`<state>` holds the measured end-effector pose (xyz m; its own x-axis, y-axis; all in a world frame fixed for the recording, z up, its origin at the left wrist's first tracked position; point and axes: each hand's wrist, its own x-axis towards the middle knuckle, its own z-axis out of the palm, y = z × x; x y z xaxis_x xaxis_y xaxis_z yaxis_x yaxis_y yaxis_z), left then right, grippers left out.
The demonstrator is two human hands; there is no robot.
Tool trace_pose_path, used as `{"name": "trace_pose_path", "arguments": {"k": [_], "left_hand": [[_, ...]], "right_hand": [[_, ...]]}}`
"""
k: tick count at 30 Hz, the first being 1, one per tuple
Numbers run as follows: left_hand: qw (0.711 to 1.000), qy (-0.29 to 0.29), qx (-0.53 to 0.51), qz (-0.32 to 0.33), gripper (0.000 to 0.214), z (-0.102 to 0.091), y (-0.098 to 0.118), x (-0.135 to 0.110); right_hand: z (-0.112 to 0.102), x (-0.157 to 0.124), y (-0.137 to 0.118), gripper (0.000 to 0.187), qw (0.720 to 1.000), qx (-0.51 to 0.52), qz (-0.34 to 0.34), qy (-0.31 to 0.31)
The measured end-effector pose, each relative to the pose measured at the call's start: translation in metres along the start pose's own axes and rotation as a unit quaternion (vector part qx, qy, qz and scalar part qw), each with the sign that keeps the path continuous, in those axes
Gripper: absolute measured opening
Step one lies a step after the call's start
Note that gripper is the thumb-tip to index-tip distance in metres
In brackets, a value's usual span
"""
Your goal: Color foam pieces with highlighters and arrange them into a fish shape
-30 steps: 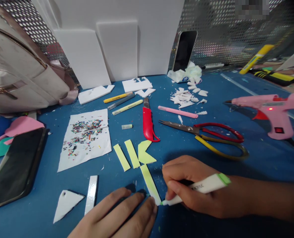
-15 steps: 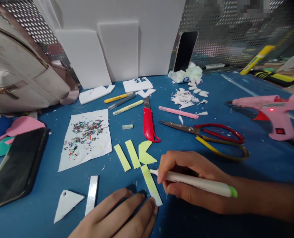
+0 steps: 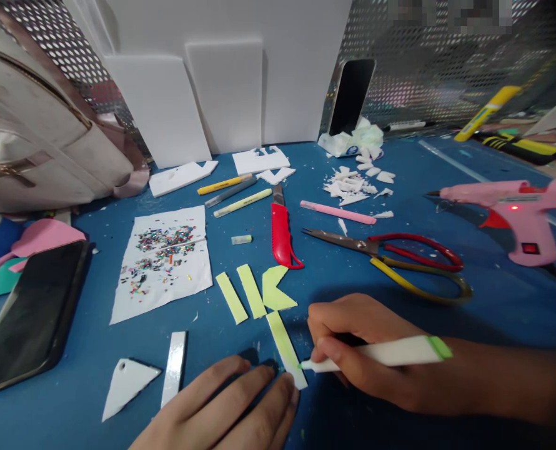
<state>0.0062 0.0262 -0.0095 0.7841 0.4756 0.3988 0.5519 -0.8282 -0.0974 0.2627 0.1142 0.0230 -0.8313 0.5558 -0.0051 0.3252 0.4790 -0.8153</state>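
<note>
My right hand (image 3: pixel 362 356) grips a white marker (image 3: pixel 395 352) with a green end. Its tip touches the right edge of a strip (image 3: pixel 283 344) coloured light green, near the strip's still-white lower end. My left hand (image 3: pixel 240 406) lies flat, fingers stretched, one fingertip on that lower end. Just above are two more light green strips (image 3: pixel 232 298) and a notched green piece (image 3: pixel 275 289). An uncoloured white strip (image 3: pixel 173 369) and a white triangular piece (image 3: pixel 128 386) with a small hole lie left of my left hand. A small marker cap (image 3: pixel 241 239) rests farther up.
A red utility knife (image 3: pixel 281 234), scissors (image 3: pixel 353 242), a pink marker (image 3: pixel 337 212) and other pens lie beyond my hands. At right sits a pink glue gun (image 3: pixel 516 206), its light lit. Beads cover a paper sheet (image 3: pixel 132 300); a phone (image 3: pixel 34 312) lies left.
My right hand has drawn the marker tip down the strip from its upper end to near its lower end. More of the strip is green. The left hand stays in place.
</note>
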Motion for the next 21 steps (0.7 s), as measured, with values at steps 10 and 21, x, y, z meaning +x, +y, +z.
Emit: {"name": "trace_pose_path", "arguments": {"k": [10,21], "left_hand": [[1.000,-0.003,-0.003,0.006,0.034,-0.0005,-0.0008,-0.0015],[1.000,-0.007,-0.002,0.005,0.035,0.0004,0.0004,-0.0002]], "right_hand": [[0.0016,0.0005,-0.0012,0.027,0.999,-0.042,0.001,-0.016],[0.0009,-0.0002,-0.0009,0.029,0.999,0.004,0.015,-0.033]]}}
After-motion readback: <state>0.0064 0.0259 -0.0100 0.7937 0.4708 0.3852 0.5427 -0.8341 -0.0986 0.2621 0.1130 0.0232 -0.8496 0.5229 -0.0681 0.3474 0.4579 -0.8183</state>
